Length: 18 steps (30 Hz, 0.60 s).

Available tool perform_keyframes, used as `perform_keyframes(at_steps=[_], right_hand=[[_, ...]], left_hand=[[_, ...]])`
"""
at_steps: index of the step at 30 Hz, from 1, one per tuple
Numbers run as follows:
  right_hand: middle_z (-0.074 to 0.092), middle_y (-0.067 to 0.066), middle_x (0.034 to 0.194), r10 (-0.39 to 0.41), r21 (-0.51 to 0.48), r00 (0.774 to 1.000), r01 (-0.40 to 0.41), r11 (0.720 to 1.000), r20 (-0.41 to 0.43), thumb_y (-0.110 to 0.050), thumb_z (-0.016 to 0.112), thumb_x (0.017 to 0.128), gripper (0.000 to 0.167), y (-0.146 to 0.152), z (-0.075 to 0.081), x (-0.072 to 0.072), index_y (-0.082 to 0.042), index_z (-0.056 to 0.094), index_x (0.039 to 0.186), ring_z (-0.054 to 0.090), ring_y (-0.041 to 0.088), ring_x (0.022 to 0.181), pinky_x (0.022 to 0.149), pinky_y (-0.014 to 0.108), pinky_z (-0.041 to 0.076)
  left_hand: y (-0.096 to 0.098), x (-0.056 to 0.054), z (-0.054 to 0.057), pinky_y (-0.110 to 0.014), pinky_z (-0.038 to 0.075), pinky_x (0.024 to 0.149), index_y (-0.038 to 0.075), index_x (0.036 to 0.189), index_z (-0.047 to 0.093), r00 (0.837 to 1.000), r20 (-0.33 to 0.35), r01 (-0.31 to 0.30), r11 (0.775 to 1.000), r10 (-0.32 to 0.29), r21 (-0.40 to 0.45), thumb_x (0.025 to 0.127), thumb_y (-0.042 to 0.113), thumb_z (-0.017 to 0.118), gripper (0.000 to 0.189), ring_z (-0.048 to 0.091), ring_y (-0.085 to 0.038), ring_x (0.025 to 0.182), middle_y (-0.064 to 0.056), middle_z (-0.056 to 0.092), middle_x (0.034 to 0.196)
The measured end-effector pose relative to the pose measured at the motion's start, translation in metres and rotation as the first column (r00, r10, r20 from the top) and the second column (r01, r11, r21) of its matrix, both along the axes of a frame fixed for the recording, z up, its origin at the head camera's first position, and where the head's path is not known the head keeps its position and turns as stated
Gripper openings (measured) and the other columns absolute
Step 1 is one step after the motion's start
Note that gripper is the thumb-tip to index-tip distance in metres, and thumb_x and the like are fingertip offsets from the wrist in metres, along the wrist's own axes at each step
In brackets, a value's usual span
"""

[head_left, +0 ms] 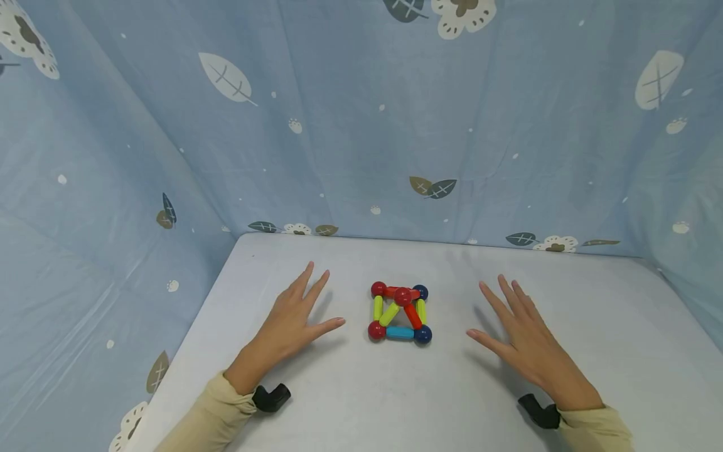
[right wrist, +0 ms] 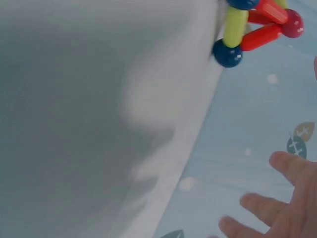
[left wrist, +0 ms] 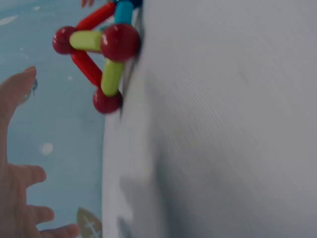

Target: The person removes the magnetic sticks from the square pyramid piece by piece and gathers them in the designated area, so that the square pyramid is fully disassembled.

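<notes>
Where bright rods (head_left: 390, 314) meet, pyramid (head_left: 403, 297) has glossy red, navy balls (head_left: 422, 334).

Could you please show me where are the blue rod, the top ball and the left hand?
Blue rod (head_left: 400, 333): head view, middle of its length.
Top ball (head_left: 403, 296): head view, centre of its visible red surface.
Left hand (head_left: 286, 325): head view, back of the hand.
</notes>
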State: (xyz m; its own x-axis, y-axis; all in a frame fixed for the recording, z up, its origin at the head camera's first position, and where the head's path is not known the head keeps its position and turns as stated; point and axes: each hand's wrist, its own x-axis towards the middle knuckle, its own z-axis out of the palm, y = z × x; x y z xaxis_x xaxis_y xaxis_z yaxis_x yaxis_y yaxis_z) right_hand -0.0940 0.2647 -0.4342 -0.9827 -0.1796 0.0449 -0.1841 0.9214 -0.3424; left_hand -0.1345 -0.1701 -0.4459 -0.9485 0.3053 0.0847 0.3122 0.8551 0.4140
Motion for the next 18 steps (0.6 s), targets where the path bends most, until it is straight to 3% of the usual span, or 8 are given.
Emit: perform_keyframes(at_steps=[3, 7, 11, 15, 18], right_hand=[[0.015, 0.019, 0.173, 0.001, -0.058, 1.000, 0.000, 0.998, 0.025, -0.067, 0.064, 0.092, 0.095, -0.007, 0.004, -0.004, -0.029, 0.019, 0.166, 0.021, 0.051, 0.154, 0.109, 0.081, 0.026], [0.038, 0.018, 0.164, 0.053, -0.120, 0.998, -0.055, 0.991, -0.020, -0.056, 0.072, 0.092, 0.087, -0.018, 0.008, -0.011, -0.023, 0.034, 0.162, 0.042, 0.046, 0.145, 0.106, 0.073, 0.040], [0.060, 0.016, 0.147, 0.139, -0.152, 0.985, -0.154, 0.976, -0.106, -0.038, 0.080, 0.091, 0.069, -0.030, 0.011, -0.021, -0.013, 0.053, 0.149, 0.058, 0.040, 0.133, 0.103, 0.062, 0.051], [0.068, 0.012, 0.137, 0.197, -0.202, 0.971, -0.222, 0.954, -0.134, -0.029, 0.081, 0.091, 0.056, -0.045, 0.016, -0.031, -0.010, 0.062, 0.140, 0.067, 0.037, 0.122, 0.097, 0.056, 0.056], [0.070, 0.010, 0.132, 0.226, -0.256, 0.965, -0.253, 0.933, -0.131, -0.024, 0.082, 0.090, 0.049, -0.057, 0.021, -0.038, -0.010, 0.066, 0.134, 0.071, 0.036, 0.113, 0.091, 0.053, 0.059]], left_hand=[[0.012, -0.002, 0.004, -0.072, 0.033, 0.114, 0.034, 0.165, 0.023, 0.999, 0.043, 0.007, 0.998, -0.010, 0.067, 0.086, 0.076, 0.064, 0.098, 0.031, -0.036, 0.156, -0.003, 0.009, 0.176], [0.029, -0.005, 0.009, -0.070, 0.038, 0.112, 0.036, 0.164, 0.026, 0.993, 0.109, 0.021, 0.981, -0.042, 0.191, 0.084, 0.075, 0.068, 0.098, 0.043, -0.030, 0.150, 0.001, 0.016, 0.174], [0.048, -0.009, 0.011, -0.058, 0.050, 0.106, 0.037, 0.162, 0.031, 0.982, 0.161, 0.040, 0.951, -0.094, 0.308, 0.085, 0.064, 0.075, 0.093, 0.058, -0.020, 0.135, 0.005, 0.028, 0.170], [0.067, -0.013, 0.010, -0.043, 0.058, 0.092, 0.028, 0.159, 0.039, 0.974, 0.168, 0.080, 0.925, -0.151, 0.371, 0.086, 0.054, 0.080, 0.088, 0.063, -0.016, 0.121, 0.004, 0.042, 0.161], [0.080, -0.016, 0.011, -0.039, 0.059, 0.087, 0.022, 0.157, 0.044, 0.966, 0.171, 0.106, 0.905, -0.192, 0.412, 0.085, 0.052, 0.081, 0.086, 0.064, -0.016, 0.114, -0.001, 0.050, 0.155]])
